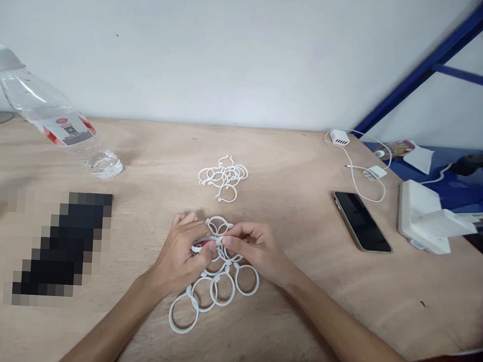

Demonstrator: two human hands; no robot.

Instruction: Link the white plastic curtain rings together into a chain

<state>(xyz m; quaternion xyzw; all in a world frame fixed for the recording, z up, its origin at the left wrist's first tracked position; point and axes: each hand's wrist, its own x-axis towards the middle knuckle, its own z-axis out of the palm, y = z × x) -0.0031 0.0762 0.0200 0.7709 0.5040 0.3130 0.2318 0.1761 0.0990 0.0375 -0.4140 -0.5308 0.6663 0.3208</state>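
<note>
Between my two hands is a white plastic ring, pinched by my left hand on its left side. The fingertips of my right hand close on the same ring at its small clasp. Fingers hide part of this ring. Under and in front of the hands lie several closed white rings, flat on the table and overlapping. Farther back, a small pile of white rings sits apart from the hands; some of these have a gap in the loop.
A water bottle stands at the left, with a blurred dark object before it. At the right are a phone, a white power strip, and a charger with its cable. The wooden table meets a white wall.
</note>
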